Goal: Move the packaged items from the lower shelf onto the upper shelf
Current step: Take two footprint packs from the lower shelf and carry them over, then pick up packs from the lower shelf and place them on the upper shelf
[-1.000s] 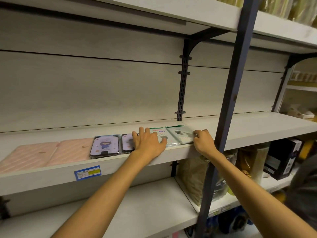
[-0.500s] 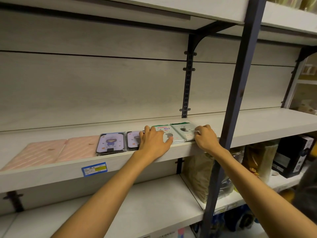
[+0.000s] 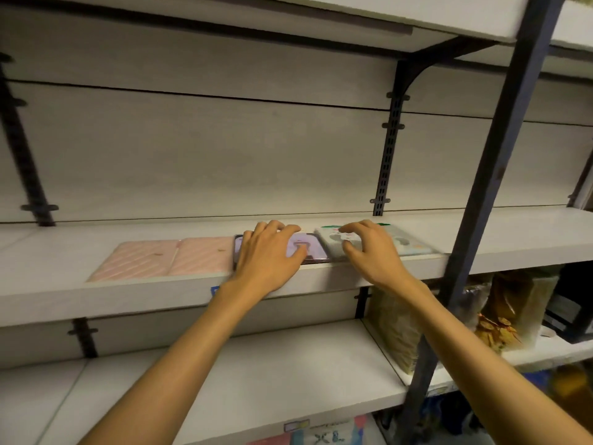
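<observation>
Both hands up on the upper shelf, near its front edge and about mid-span, palms down. Left hand flat over the lilac cartoon-print packs, fingers spread and loose, thumb tip pressing the cover, not wrapped round anything. Right hand just beside it, clawed over the pale mint-and-white packs, fingertips touching the top of the left one, nothing pinched or lifted. All flat packaged items lying in one row along the front edge: two pink striped packs to the left, touching each other and butting up against the lilac ones, then the mint pair ending near the dark steel upright. Pretty blurry here, so could be phone cases or card sleeves, hard to call. A scrap of blue price label peeking out on the shelf's front lip, mostly hidden behind the left wrist. Lower shelf bare under the arms, nothing packaged showing on that section. Right of the upright, on the neighbouring lower board, clear bags of beige and golden stuff standing upright, plus a dark box at the far right edge. Slotted wall bracket straight behind the hands.
</observation>
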The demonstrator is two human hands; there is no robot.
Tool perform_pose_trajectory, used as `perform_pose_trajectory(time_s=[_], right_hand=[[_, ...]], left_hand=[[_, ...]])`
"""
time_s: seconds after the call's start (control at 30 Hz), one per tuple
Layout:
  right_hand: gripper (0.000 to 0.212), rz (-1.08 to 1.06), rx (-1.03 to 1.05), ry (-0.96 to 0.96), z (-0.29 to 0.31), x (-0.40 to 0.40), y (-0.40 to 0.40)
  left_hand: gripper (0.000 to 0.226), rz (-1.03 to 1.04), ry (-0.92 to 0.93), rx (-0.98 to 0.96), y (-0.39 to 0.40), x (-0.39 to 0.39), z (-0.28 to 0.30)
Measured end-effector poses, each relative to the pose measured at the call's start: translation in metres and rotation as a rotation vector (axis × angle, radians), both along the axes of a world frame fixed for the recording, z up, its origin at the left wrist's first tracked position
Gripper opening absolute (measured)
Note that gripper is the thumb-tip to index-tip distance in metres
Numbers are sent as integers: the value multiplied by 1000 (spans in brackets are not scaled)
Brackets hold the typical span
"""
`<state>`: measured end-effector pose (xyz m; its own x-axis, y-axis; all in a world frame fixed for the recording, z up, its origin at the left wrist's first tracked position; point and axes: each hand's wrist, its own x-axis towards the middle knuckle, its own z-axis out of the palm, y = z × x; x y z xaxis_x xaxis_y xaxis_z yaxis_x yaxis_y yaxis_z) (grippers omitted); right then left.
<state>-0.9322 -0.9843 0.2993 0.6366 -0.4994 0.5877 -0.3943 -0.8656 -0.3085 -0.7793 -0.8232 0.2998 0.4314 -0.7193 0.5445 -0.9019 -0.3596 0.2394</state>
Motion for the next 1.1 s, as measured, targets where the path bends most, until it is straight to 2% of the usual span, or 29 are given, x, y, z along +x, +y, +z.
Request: perform_pose_trajectory(time_s=[0.2, 0.5, 0.7, 0.83, 0.97, 1.1], right_hand=[[28, 145, 0, -56, -17, 51, 104], [29, 409, 110, -82, -52, 145, 318], [29, 556, 132, -21, -82, 214, 442], [28, 619, 148, 43, -107, 259, 512], [37, 643, 207, 141, -132, 307, 564], [31, 662, 217, 207, -151, 361, 609]], left_hand=[[38, 87, 55, -19, 113, 41, -12], [40, 83, 147, -47, 325, 109, -48], [39, 145, 195, -92, 456, 156, -78], [38, 231, 223, -29, 532, 188, -99], [36, 303, 279, 1, 591, 225, -120], [34, 389, 320, 7, 638, 269, -143]])
